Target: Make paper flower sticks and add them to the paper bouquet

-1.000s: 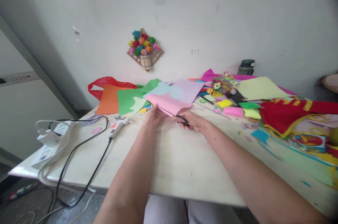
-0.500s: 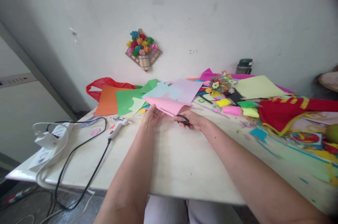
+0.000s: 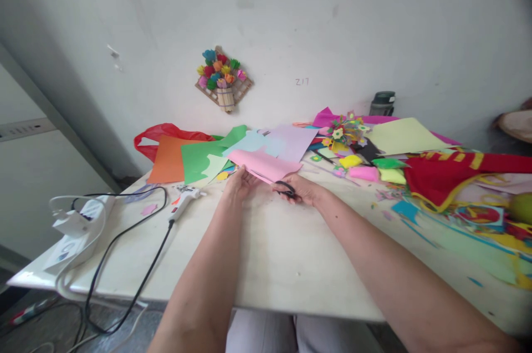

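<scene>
My left hand (image 3: 243,182) is closed on the left part of a pink paper sheet (image 3: 270,164), thumb on top and fingers beneath. Black-handled scissors (image 3: 286,190) sit in my right hand (image 3: 302,189), whose fingers are around the handles. Their blades lie along the near edge of the pink sheet, where a narrow strip shows below them. The sheet is held a little above the table, its far side curling. Behind it lie light blue paper (image 3: 254,143) and lilac paper (image 3: 296,141).
To the left lie a white glue gun (image 3: 183,204) with a black cord, a power strip (image 3: 78,236), green paper (image 3: 195,162) and orange paper (image 3: 166,160). On the right are foam flowers (image 3: 343,131), clay packs (image 3: 363,174) and red cloth (image 3: 449,173). The table's front edge (image 3: 307,311) is near my lap.
The pink sheet's far side bulges up slightly more than before. My hands stay nearly in place, still on the sheet and the scissors. The whole view has shifted slightly.
</scene>
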A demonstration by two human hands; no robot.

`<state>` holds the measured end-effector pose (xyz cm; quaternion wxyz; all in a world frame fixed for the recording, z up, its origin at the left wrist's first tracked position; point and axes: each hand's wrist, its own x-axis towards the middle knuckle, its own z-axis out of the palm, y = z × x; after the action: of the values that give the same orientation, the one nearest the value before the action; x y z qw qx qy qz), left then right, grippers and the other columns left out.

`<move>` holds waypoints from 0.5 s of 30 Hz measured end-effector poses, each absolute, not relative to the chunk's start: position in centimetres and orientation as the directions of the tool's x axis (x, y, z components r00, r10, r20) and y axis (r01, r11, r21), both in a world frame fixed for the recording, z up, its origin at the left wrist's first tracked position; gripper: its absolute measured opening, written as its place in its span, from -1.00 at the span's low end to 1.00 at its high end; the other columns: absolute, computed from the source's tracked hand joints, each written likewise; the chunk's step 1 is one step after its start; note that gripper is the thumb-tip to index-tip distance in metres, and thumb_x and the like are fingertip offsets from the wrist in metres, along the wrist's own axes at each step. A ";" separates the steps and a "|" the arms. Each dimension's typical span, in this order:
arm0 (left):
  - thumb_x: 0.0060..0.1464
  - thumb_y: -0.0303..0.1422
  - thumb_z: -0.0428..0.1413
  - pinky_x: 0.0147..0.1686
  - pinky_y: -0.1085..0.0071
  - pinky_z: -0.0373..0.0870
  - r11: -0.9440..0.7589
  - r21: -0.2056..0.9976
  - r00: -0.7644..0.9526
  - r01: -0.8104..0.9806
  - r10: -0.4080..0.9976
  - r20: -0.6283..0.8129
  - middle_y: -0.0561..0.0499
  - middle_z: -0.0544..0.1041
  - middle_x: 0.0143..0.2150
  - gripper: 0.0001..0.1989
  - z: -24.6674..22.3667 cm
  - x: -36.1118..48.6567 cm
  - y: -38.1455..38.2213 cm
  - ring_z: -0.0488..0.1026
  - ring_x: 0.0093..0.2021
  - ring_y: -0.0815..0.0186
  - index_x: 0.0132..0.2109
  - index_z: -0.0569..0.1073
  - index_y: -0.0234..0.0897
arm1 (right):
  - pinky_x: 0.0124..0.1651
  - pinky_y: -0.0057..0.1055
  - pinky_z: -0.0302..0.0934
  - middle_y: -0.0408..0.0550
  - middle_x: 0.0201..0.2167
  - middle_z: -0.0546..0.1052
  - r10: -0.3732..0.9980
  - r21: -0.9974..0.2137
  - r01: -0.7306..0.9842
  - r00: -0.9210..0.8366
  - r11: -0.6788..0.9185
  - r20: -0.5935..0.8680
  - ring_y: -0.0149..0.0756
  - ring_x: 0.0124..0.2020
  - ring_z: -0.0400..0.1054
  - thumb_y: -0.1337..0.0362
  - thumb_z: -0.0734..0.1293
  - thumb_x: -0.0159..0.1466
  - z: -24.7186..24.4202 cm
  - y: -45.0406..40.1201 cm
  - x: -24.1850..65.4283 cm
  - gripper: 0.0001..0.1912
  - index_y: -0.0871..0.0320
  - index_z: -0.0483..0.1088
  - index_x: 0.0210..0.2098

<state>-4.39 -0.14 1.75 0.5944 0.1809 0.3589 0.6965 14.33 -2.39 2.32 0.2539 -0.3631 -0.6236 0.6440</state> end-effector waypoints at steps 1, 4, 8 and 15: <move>0.06 -0.51 -0.03 -0.38 0.42 0.43 -0.036 0.716 -0.230 -0.697 0.957 -0.175 -0.03 0.47 -0.53 -0.87 1.7 -4.4 -0.1 0.46 -0.50 0.37 -0.43 0.34 -0.37 | -0.83 -0.68 -0.15 -0.26 -0.76 0.31 0.779 -0.988 0.123 -0.609 -0.092 -0.148 -0.64 -0.83 0.05 0.11 0.34 0.05 2.3 -2.4 14.3 -0.66 0.30 0.34 -0.37; 0.06 -0.51 -0.04 -0.38 0.42 0.43 -0.033 0.719 -0.232 -0.694 0.956 -0.181 -0.03 0.47 -0.53 -0.86 1.8 -4.4 -0.2 0.46 -0.49 0.38 -0.44 0.34 -0.36 | -0.83 -0.67 -0.15 -0.26 -0.75 0.31 0.776 -0.989 0.111 -0.614 -0.095 -0.143 -0.64 -0.83 0.05 0.09 0.34 0.05 2.3 -2.4 14.3 -0.65 0.30 0.34 -0.37; 0.05 -0.51 -0.03 -0.37 0.41 0.43 -0.022 0.717 -0.228 -0.697 0.955 -0.193 -0.03 0.47 -0.54 -0.86 2.1 -4.3 -0.4 0.45 -0.51 0.37 -0.45 0.35 -0.36 | -0.83 -0.67 -0.17 -0.26 -0.76 0.30 0.776 -0.988 0.108 -0.612 -0.107 -0.150 -0.65 -0.83 0.05 0.09 0.34 0.05 2.4 -2.4 14.3 -0.65 0.31 0.34 -0.37; 0.05 -0.50 -0.01 -0.36 0.41 0.42 -0.023 0.710 -0.231 -0.703 0.953 -0.198 -0.02 0.47 -0.53 -0.87 2.0 -4.4 -0.3 0.45 -0.50 0.38 -0.45 0.34 -0.36 | -0.82 -0.68 -0.19 -0.27 -0.76 0.29 0.774 -0.988 0.112 -0.614 -0.107 -0.153 -0.66 -0.83 0.02 0.11 0.34 0.05 2.3 -2.4 14.3 -0.66 0.31 0.35 -0.36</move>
<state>-4.41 -0.30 1.96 0.5962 0.1708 0.3649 0.6944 14.33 -2.38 2.34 0.2537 -0.3584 -0.6183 0.6518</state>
